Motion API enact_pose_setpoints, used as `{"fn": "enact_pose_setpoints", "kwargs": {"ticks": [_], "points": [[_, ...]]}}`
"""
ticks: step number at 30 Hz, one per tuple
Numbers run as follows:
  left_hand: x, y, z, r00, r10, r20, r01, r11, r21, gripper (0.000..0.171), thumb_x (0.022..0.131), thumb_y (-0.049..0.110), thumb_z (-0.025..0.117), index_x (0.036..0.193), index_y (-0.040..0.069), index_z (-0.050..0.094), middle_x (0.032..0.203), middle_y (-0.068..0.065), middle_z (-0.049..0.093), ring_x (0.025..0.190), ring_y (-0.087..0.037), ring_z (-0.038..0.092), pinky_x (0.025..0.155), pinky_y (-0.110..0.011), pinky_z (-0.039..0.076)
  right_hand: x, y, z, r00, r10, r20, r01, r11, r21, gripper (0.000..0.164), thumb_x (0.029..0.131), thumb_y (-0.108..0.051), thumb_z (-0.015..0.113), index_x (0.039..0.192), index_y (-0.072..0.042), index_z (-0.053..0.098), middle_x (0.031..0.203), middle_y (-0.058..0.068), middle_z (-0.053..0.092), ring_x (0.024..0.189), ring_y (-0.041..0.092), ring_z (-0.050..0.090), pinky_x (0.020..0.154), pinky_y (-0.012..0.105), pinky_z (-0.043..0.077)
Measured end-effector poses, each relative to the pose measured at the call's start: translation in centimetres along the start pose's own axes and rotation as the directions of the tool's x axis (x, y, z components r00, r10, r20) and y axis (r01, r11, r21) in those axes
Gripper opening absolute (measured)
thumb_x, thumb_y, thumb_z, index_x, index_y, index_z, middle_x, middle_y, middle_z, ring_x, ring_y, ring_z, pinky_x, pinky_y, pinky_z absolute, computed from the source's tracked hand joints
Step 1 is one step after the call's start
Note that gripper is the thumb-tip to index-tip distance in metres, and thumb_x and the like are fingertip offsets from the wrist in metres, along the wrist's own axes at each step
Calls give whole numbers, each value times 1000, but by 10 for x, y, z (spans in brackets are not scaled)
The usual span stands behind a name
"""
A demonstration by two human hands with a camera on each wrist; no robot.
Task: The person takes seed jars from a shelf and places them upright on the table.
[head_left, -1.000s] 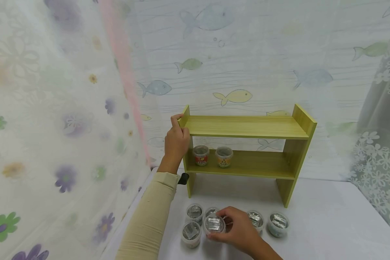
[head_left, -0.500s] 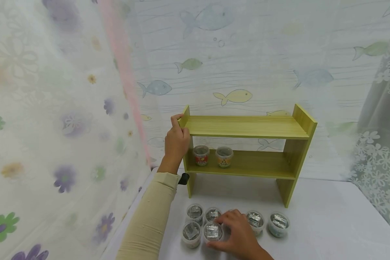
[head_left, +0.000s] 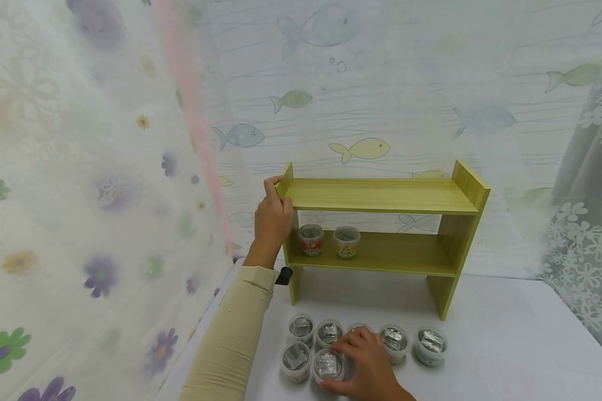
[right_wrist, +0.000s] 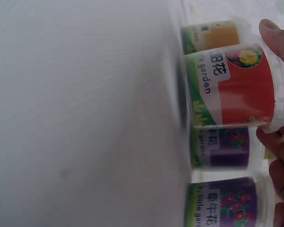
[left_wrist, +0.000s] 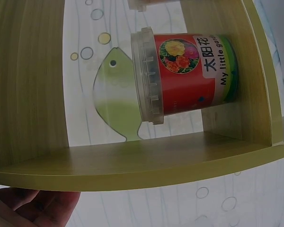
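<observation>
My left hand [head_left: 272, 217] grips the top of the left side panel of a yellow-green wooden shelf [head_left: 376, 195]; in the left wrist view its fingers [left_wrist: 42, 208] show at the panel's outer face. With thumb and fingers on opposite sides of the rim, my right hand [head_left: 368, 365] holds a lidded plastic cup [head_left: 328, 365] at the table. The right wrist view shows this cup's red flower label [right_wrist: 241, 92] reading "garden", its base close to the white surface. On the middle board stand a red-labelled cup [head_left: 311, 240] and an orange-labelled cup [head_left: 346, 242].
Several more cups with silvery packets under clear lids stand around the held one, among them a left front cup [head_left: 296, 361] and a far right cup [head_left: 430, 346]. One cup [head_left: 360, 329] is partly behind my right hand. A fish-patterned curtain [head_left: 381, 83] hangs behind the shelf.
My right hand has brought the red-labelled cup down and toward me, in front of the back row of cups. The left hand and the shelf have stayed in place.
</observation>
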State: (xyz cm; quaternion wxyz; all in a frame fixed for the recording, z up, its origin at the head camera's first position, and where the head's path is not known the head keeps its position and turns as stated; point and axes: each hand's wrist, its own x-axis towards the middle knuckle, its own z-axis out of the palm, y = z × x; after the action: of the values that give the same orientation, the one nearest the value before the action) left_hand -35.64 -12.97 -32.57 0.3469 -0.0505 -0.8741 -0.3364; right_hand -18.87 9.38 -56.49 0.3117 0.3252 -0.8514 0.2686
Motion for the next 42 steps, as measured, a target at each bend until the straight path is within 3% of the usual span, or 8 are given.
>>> {"fn": "enact_pose_setpoints", "kwargs": {"ticks": [11,25,35,42], "points": [[0,1,0,1000,3,-7,-3,1000,-6,45,103,19,38,148,22,35,66,-8,49,49,-24,41,45,-36,36,-2,3,1,1000,-2,-2,2,1000,-11,60,66,-76,81,107,-33,80,102,-22,62,100,6,50,78,36,38],[0,0,0,1000,2,3,-2,1000,-12,46,103,20,36,149,23,34,68,-7,49,50,-23,42,45,-37,36,0,4,2,999,-13,-34,12,999,-36,63,58,-66,91,108,-28,80,103,-18,64,99,8,51,76,35,38],[1,-2,1,1000,2,2,-2,1000,-13,46,103,20,35,149,23,34,65,-7,47,48,-22,37,45,-36,33,0,4,1,1000,15,4,-14,999,-48,64,60,-70,89,109,-31,80,103,-19,63,99,8,50,76,36,37],[0,-2,1,1000,1,0,-1,1000,-13,46,103,20,36,148,23,34,67,-8,49,50,-24,42,46,-37,35,6,2,-5,998,47,31,-46,999,-15,62,63,-74,85,107,-32,77,105,-18,63,96,5,48,76,34,36]]}}
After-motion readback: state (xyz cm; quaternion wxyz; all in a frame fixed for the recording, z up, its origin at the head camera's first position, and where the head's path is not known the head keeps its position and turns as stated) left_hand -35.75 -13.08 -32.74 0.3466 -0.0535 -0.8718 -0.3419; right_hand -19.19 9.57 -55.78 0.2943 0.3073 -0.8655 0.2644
